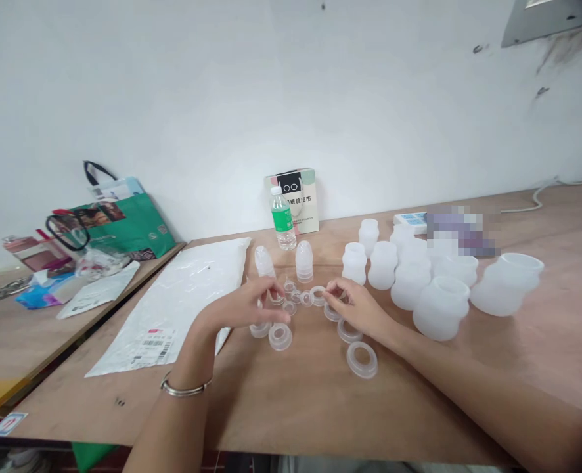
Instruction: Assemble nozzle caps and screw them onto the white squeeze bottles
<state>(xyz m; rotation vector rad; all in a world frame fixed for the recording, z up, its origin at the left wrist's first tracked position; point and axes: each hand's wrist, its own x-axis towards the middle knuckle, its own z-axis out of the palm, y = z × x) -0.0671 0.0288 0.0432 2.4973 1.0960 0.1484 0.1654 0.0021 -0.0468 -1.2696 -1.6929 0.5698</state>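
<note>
My right hand (pixel 353 303) pinches the edge of a translucent ring (pixel 317 296) between thumb and fingertips. My left hand (pixel 246 303) is above a cluster of small clear parts, its thumb and fingers apart; the palm side is hidden. Beneath that hand lie a round clear part (pixel 280 336) with a raised centre and another disc (pixel 260 330), partly covered. Small clear silicone nipples (pixel 306 299) sit between the hands. More translucent rings (pixel 362 360) lie in a row near my right wrist. Two clear dome caps (pixel 304 263) stand behind the parts.
Several frosted, waisted bottles (pixel 441 309) stand open-topped to the right. A white plastic mailer (pixel 187 282) covers the table at left. Behind are a water bottle (pixel 284 220) and a paper bag (pixel 308 203). A green bag (pixel 138 226) sits far left.
</note>
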